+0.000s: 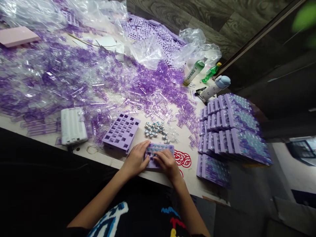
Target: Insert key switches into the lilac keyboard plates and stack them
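Observation:
A small purple tray [165,148] filled with clear and blue parts lies at the near edge of the table. My left hand [136,159] rests on its left end, fingers curled down onto it. My right hand [167,162] lies over its front, fingertips pressed onto the parts. A little heap of small blue-and-white parts [156,129] sits just beyond the tray. To the left of my hands stands a stack of empty purple grid trays [121,131].
Clear and purple plastic pieces [74,75] cover most of the table. Stacks of filled purple trays [232,126] stand at right. A white ribbed box [73,126] sits at left; two green bottles [195,71], a pale flask [215,88] and plastic bags lie behind.

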Demonstrator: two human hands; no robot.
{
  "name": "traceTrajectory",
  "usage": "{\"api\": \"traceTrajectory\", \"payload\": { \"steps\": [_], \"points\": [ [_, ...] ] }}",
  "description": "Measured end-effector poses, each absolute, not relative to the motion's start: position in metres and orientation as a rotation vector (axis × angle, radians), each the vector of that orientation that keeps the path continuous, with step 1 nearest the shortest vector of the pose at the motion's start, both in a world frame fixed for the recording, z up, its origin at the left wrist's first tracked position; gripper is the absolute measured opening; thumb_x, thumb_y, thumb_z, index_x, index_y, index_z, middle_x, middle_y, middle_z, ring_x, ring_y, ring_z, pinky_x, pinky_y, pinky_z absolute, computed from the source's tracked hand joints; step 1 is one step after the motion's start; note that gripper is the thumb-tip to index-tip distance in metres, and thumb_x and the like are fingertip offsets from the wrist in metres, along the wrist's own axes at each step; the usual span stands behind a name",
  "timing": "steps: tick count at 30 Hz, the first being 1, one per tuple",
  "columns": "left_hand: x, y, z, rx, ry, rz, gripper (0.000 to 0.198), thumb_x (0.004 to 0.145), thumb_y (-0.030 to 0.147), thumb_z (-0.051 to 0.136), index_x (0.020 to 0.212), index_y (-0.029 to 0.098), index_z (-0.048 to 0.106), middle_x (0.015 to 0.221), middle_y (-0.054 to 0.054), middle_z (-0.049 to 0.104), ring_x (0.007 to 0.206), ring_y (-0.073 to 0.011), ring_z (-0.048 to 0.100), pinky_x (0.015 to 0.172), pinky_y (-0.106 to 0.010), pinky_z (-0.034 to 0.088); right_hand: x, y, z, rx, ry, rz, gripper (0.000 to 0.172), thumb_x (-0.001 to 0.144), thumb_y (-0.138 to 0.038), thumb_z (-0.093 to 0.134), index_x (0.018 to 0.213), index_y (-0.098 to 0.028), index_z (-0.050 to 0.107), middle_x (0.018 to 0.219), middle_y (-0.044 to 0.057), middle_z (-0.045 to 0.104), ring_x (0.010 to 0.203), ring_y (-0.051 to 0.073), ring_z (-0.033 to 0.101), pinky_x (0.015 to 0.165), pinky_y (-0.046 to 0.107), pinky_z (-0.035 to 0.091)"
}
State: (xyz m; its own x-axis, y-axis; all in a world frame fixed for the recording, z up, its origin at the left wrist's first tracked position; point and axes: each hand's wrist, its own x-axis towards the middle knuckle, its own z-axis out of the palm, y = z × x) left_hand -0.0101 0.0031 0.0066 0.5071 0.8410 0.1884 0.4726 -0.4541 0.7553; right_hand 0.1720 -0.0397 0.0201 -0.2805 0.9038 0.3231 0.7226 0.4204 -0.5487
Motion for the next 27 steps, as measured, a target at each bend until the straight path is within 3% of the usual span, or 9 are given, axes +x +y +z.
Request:
{"api": "traceTrajectory", "payload": {
  "steps": [5, 10, 13, 18, 23, 27],
  "points": [
    [-0.010, 0.004, 0.007, 2.095, 1.063, 0.743, 0.056, 0.079, 0.018, 0.045, 0.134, 0.016, 0.034, 0.132, -0.012, 0.046, 0.122, -0.0238, 0.040, 0.102, -0.042, 0.034, 0.204, -0.025, 0.027, -1.413, -1.921, 0.294, 0.016, 0.091, -0.021, 0.049, 0.102, -0.020, 0.062, 0.085, 0.005, 0.060, 0.079, 0.019, 0.055, 0.071, 0.033, 0.046],
    [-0.010, 0.004, 0.007, 2.097, 1.056, 0.731, 0.055, 0.080, 0.017, 0.045, 0.134, 0.016, 0.033, 0.132, -0.013, 0.045, 0.123, -0.0231, 0.039, 0.103, -0.042, 0.032, 0.242, 0.014, 0.021, -1.514, -1.923, 0.188, 0.026, 0.090, -0.030, 0.047, 0.096, -0.014, 0.067, 0.082, 0.008, 0.054, 0.078, 0.019, 0.053, 0.070, 0.031, 0.043],
    [-0.012, 0.004, 0.011, 2.020, 1.081, 0.799, 0.051, 0.079, 0.019, 0.048, 0.129, 0.017, 0.040, 0.132, -0.013, 0.044, 0.122, -0.0244, 0.039, 0.102, -0.043, 0.033, 0.246, 0.027, 0.019, -1.488, -1.929, 0.190, 0.025, 0.088, -0.032, 0.050, 0.088, -0.013, 0.067, 0.081, 0.008, 0.053, 0.078, 0.019, 0.053, 0.070, 0.031, 0.043],
    [-0.006, 0.003, 0.032, 1.538, 1.149, 0.931, 0.028, 0.084, 0.029, 0.049, 0.107, 0.018, 0.058, 0.106, -0.010, 0.061, 0.097, -0.0207, 0.058, 0.086, -0.035, 0.046, 0.216, 0.011, 0.039, -1.397, -1.884, 0.253, 0.010, 0.087, -0.021, 0.056, 0.095, -0.018, 0.060, 0.086, 0.006, 0.058, 0.078, 0.018, 0.056, 0.073, 0.032, 0.047],
    [0.009, 0.009, 0.048, 1.064, 0.998, 0.760, 0.033, 0.076, 0.040, 0.060, 0.098, 0.015, 0.063, 0.091, -0.007, 0.069, 0.082, -0.0192, 0.064, 0.074, -0.030, 0.051, 0.177, -0.017, 0.052, -1.110, -1.958, 0.491, 0.022, 0.087, -0.013, 0.055, 0.107, -0.022, 0.056, 0.096, 0.006, 0.062, 0.091, 0.019, 0.058, 0.079, 0.034, 0.050],
    [0.009, 0.010, 0.049, 0.868, 0.933, 0.687, 0.042, 0.069, 0.036, 0.069, 0.103, 0.013, 0.058, 0.086, -0.006, 0.070, 0.079, -0.0175, 0.065, 0.075, -0.029, 0.050, 0.173, -0.027, 0.044, -1.125, -1.859, 0.572, 0.024, 0.086, -0.015, 0.057, 0.110, -0.023, 0.058, 0.098, 0.006, 0.063, 0.093, 0.019, 0.059, 0.080, 0.034, 0.050]
  ]
}}
